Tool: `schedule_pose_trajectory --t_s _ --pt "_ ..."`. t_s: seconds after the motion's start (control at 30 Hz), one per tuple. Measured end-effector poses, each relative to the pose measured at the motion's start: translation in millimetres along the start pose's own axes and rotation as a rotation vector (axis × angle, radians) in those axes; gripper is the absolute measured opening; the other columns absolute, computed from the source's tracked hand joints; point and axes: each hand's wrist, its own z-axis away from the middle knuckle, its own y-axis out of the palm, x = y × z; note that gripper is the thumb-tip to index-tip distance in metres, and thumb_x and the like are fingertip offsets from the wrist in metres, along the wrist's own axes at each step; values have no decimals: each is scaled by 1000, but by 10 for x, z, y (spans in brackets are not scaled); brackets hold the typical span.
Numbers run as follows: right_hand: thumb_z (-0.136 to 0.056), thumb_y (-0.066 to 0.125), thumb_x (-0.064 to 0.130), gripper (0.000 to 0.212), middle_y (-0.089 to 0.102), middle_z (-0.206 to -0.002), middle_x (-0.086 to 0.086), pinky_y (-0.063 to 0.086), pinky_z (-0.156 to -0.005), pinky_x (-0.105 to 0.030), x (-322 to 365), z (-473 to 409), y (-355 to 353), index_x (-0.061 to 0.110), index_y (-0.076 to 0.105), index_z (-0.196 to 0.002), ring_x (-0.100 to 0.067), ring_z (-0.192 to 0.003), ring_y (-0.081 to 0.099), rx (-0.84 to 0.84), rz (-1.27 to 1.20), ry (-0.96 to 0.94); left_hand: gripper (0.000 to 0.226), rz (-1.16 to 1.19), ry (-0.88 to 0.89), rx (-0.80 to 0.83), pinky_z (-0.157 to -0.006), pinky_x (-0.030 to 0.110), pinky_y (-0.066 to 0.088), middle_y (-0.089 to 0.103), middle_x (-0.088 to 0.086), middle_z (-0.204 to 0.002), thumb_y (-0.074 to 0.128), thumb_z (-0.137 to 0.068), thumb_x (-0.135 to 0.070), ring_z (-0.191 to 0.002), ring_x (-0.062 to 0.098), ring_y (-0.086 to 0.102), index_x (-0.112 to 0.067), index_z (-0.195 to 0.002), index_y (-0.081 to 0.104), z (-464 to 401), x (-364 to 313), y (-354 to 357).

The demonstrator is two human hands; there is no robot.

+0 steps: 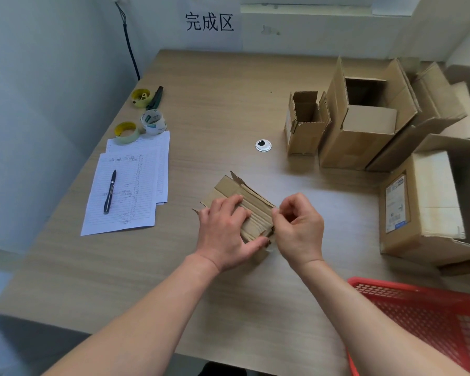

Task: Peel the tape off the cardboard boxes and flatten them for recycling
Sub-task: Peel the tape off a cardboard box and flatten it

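Cardboard small box (244,204) lies on table (215,109) centre, partly hidden under both hands. Tape too thin to make out. Left hand (224,232) presses flat on top, fingers spread. Right hand (297,229) curled, fingertips pinching sth at box's near-right edge.

Head view — close, downward over table (228,104)

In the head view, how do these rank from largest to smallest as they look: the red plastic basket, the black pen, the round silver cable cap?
1. Red plastic basket, though it is cut off by the frame and nearest the camera.
2. Black pen on the lined paper.
3. Round silver cable cap in the table.
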Motion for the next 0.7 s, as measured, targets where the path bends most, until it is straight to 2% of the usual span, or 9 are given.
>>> schedule_pose_trajectory --t_s 0.03,0.1,0.17,0.2,0.3,0.37,0.43,0.57,0.7 --pt "-82 69 0 32 53 -62 11 45 -61 -30 -2 14 10 26 54 -72 -8 -57 48 -42 -89 104 64 12 -12 8 -83 43 41 60 2 -131 53 -65 -76 -114 29 53 -22 -96 68 -14 17 -1" --pt "-87 60 -7 27 52 -67 -3 45 -57 -33 -9 19 -2 20 59 -82 -13 -53 47 -106 -373 450 65 30 -33 21 -84 42 40 59 1 -132 51 -68 -76 -116 29 51 -22 -99 69 -30 64 -6" --pt "-89 48 -12 27 50 -64 -6 45 -47 -27 -1 74 -59 11 61 -88 -9 -44 43 -76 -590 736 65 35 -43 26 -84 43 40 58 0 -132 50 -70 -75 -117 28 50 -22 -101 68 -35 93 -5" --pt "-89 45 -13 28 50 -61 -4 45 -44 -25 -1 127 -86 8 63 -89 -8 -42 41 -34 -635 803 65 33 -45 28 -84 43 40 57 0 -133 50 -70 -75 -117 28 50 -22 -102 68 -40 93 -1" --pt "-89 45 -10 25 48 -59 -4 47 -47 -25 20 289 -124 3 66 -87 -8 -42 39 52 -661 835 66 28 -50 43 -85 43 39 57 0 -134 49 -69 -75 -118 29 49 -22 -103 68 -65 58 14" --pt "-94 53 4 17 47 -58 -4 46 -51 -29 42 315 -122 1 66 -83 -9 -41 38 60 -648 847 66 23 -50 51 -86 44 39 56 0 -135 48 -70 -75 -119 28 48 -22 -104 68 -78 41 22" --pt "-96 61 18 22 46 -55 -3 43 -54 -31 51 310 -109 2 65 -81 -9 -39 37 77 -594 847 67 20 -50 50 -86 43 39 56 0 -135 47 -70 -75 -119 28 48 -22 -104 68 -73 53 25" --pt "-91 65 6 15 49 -65 -9 41 -51 -27 79 420 -75 7 60 -77 -16 -48 46 180 -592 842 65 17 -52 40 -85 43 39 56 1 -134 48 -70 -74 -118 29 49 -22 -102 68 -56 54 29" --pt "-90 63 -1 20 59 -63 -9 46 -51 -27 73 594 -54 7 60 -71 -18 -55 59 244 -616 836 65 18 -64 42 -85 43 39 56 1 -135 46 -70 -74 -119 28 48 -21 -102 68 -23 70 22"
